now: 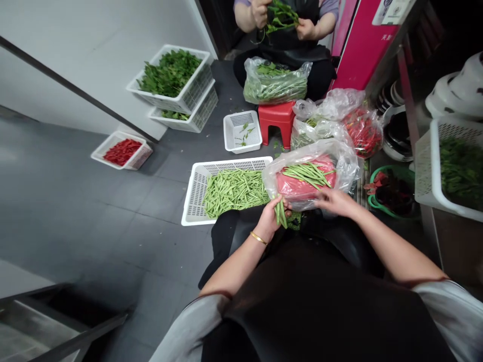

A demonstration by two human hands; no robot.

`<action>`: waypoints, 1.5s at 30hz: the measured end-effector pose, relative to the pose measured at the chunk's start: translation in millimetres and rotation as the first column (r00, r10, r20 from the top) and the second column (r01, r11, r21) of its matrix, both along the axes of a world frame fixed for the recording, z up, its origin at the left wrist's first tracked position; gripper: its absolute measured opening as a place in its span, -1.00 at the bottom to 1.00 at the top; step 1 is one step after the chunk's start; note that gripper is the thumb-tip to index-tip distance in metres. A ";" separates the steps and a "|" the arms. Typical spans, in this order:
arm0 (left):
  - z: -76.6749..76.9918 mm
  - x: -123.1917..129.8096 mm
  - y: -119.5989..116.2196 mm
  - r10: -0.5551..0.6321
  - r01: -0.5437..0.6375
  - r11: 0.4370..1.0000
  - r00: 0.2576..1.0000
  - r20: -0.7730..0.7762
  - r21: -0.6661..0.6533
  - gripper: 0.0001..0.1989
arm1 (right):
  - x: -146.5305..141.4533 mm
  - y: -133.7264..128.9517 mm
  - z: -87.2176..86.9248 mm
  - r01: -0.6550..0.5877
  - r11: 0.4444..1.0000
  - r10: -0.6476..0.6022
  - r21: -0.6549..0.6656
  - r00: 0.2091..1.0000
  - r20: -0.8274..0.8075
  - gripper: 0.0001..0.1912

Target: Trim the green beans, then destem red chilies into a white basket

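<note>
My left hand (270, 219) is closed around a few green beans (280, 213), whose ends stick out past the fingers. A clear plastic bag (345, 168) with a red inner layer lies in front of me, and a loose pile of long green beans (307, 173) rests on it. At the bag's near right edge is my right hand (336, 202), its fingers stretched out and slightly blurred, with nothing visible in them. To the left, a white basket (194, 193) holds many more green beans, partly behind my left hand and knee.
Ahead, a person's hands (260, 12) hold leafy greens above a bag of stems (277, 88) by a red stool (277, 118). Around stand a small white basket (243, 146), stacked baskets of greens (188, 103), a basket of red peppers (138, 158) and a green basin (373, 201).
</note>
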State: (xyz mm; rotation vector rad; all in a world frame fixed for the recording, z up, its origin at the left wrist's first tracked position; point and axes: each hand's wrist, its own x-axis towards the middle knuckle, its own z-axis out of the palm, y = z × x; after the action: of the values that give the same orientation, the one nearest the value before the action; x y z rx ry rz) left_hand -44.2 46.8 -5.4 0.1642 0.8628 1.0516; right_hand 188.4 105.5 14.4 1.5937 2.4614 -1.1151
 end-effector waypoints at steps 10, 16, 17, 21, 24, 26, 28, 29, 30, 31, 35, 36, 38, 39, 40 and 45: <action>-8.8 7.3 -1.2 -0.108 0.103 0.992 0.992 -0.065 -0.080 -0.70 | -1.4 36.6 -2.4 0.064 0.993 -0.087 0.102 0.968 0.236 -0.66; -11.2 30.5 -6.4 -0.172 0.160 0.982 0.976 -0.130 -0.099 -0.67 | -17.6 -85.8 4.7 0.129 0.990 -0.142 -0.060 0.912 -0.384 -0.64; -8.2 34.1 -10.4 -0.114 0.109 0.993 0.982 -0.148 -0.040 -0.66 | -20.7 -92.4 1.4 0.191 0.979 -0.203 -0.070 0.884 -0.421 -0.63; 12.0 42.9 -28.9 0.094 -0.031 0.964 0.969 -0.228 0.265 -0.59 | -27.8 -73.3 -7.8 0.569 0.743 -0.643 -0.353 0.459 -0.612 -0.64; 27.6 40.2 -36.6 0.093 0.017 0.924 0.959 -0.269 0.382 -0.59 | -35.0 -58.5 -0.7 0.586 0.624 -0.717 -0.517 0.166 -0.677 -0.63; 33.3 33.6 -37.3 0.161 -0.051 0.918 0.954 -0.251 0.392 -0.59 | -40.9 -68.1 9.6 0.510 0.735 -0.641 -0.446 0.309 -0.702 -0.64; 34.5 26.4 -36.8 0.225 -0.130 0.923 0.945 -0.235 0.362 -0.60 | -44.1 -88.0 22.4 0.395 0.879 -0.462 -0.267 0.565 -0.684 -0.65; 34.2 23.7 -36.8 0.230 -0.140 0.931 0.943 -0.241 0.338 -0.61 | -44.2 -97.4 29.1 0.346 0.924 -0.364 -0.165 0.657 -0.660 -0.66; 33.8 21.9 -37.1 0.217 -0.131 0.940 0.943 -0.252 0.316 -0.61 | -43.3 -104.1 35.8 0.323 0.943 -0.297 -0.080 0.707 -0.642 -0.67; 33.9 21.2 -37.6 0.195 -0.115 0.948 0.947 -0.257 0.296 -0.62 | -41.9 -107.2 42.0 0.341 0.939 -0.281 -0.034 0.710 -0.646 -0.69; 44.2 23.8 -39.3 0.158 -0.126 0.964 0.980 -0.122 0.236 -0.71 | -39.8 -92.8 54.3 0.415 0.836 -0.526 -0.359 0.420 -0.739 -0.67; 48.3 24.3 -39.4 0.164 -0.146 0.964 0.984 -0.065 0.224 -0.74 | -41.9 -89.2 52.8 0.370 0.799 -0.592 -0.475 0.345 -0.728 -0.66; 54.9 23.7 -39.8 0.157 -0.160 0.966 0.987 0.034 0.202 -0.79 | -49.2 -88.8 43.8 0.261 0.733 -0.680 -0.628 0.273 -0.681 -0.66; 56.6 22.4 -40.1 0.136 -0.147 0.969 0.988 0.068 0.197 -0.79 | -53.1 -91.4 37.0 0.226 0.708 -0.706 -0.669 0.267 -0.656 -0.66; 56.9 20.5 -40.5 0.094 -0.111 0.974 0.991 0.092 0.197 -0.78 | -55.9 -94.6 29.3 0.210 0.689 -0.722 -0.694 0.278 -0.634 -0.66; 43.4 4.2 -40.9 -0.193 0.153 0.940 0.975 0.106 0.304 -0.71 | -34.2 -89.4 3.5 0.291 0.835 -0.525 -0.466 0.676 -0.518 -0.63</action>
State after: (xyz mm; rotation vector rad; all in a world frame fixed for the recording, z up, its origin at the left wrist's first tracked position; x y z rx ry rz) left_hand -40.0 5.9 38.0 0.4093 0.5551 1.0078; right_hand 154.2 16.1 17.9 1.9437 1.9893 -2.3609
